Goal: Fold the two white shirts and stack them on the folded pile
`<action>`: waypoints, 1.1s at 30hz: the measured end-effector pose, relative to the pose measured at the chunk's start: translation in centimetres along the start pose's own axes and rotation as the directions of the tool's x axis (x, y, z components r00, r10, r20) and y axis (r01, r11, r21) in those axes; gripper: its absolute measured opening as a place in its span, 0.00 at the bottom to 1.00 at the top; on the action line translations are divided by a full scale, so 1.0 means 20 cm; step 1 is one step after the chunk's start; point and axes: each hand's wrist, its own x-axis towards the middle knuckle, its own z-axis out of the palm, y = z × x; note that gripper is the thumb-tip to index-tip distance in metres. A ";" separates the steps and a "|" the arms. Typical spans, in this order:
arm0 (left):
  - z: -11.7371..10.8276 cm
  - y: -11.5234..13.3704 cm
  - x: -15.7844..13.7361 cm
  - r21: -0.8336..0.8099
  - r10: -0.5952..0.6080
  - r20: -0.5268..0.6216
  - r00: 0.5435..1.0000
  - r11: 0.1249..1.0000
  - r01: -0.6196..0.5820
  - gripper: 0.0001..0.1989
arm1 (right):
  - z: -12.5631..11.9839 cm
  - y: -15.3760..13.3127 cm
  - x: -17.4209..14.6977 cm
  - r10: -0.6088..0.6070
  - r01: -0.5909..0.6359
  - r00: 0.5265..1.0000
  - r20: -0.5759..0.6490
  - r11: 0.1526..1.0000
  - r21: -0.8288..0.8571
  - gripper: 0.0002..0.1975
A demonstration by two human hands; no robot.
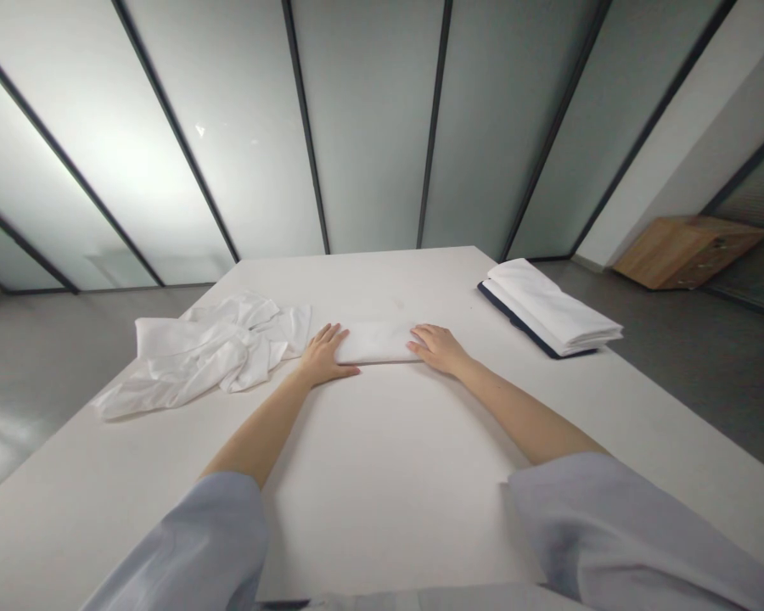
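Folded white cloth (377, 343): ends partly hidden by left hand (323, 355) and right hand (441, 348), layers uncountable | dark blue item (546, 349): mostly covered by white stack (553, 304), only an edge shows | crumpled cloth (216, 348): shape lost in folds | table (382, 475): near corners out of frame | sleeves (191, 539): cut by bottom edge | wooden cabinet (681, 250): front details too small

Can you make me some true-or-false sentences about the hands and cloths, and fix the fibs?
1. The left hand and right hand touch opposite ends of a folded white cloth. True.
2. The hands are clasped together. False: they are apart.
3. A crumpled white cloth lies beside the left hand. True.
4. Nothing here is dark blue. False: a dark blue piece lies under the folded white stack.
5. Both wrists are covered. False: the left sleeve and right sleeve end well short of the hands.
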 end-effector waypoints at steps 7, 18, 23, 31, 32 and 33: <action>0.00 -0.02 0.01 0.028 0.018 0.001 1.000 0.999 -0.018 0.44 | 0.00 0.08 0.03 0.084 -0.081 0.995 -0.056 0.996 0.049 0.27; 0.02 -0.01 0.01 0.092 -0.164 -0.188 0.968 0.979 0.183 0.30 | 0.00 0.09 0.03 0.210 -0.198 0.975 -0.067 0.968 0.151 0.16; 0.03 -0.05 0.01 0.026 -0.265 -0.207 0.942 0.961 0.276 0.31 | -0.05 0.04 0.10 0.168 -0.171 0.985 0.041 0.981 0.090 0.18; 0.04 -0.08 0.02 -0.033 -0.274 -0.235 0.933 0.961 0.274 0.29 | -0.07 -0.14 0.39 0.216 -0.272 0.925 0.313 0.951 0.146 0.20; 0.04 -0.08 0.02 -0.037 -0.272 -0.240 0.932 0.962 0.271 0.28 | -0.06 -0.17 0.42 0.236 -0.291 0.918 0.319 0.947 0.135 0.22; 0.04 -0.08 0.02 -0.039 -0.270 -0.244 0.931 0.962 0.269 0.28 | -0.05 -0.19 0.44 0.260 -0.316 0.906 0.334 0.941 0.124 0.23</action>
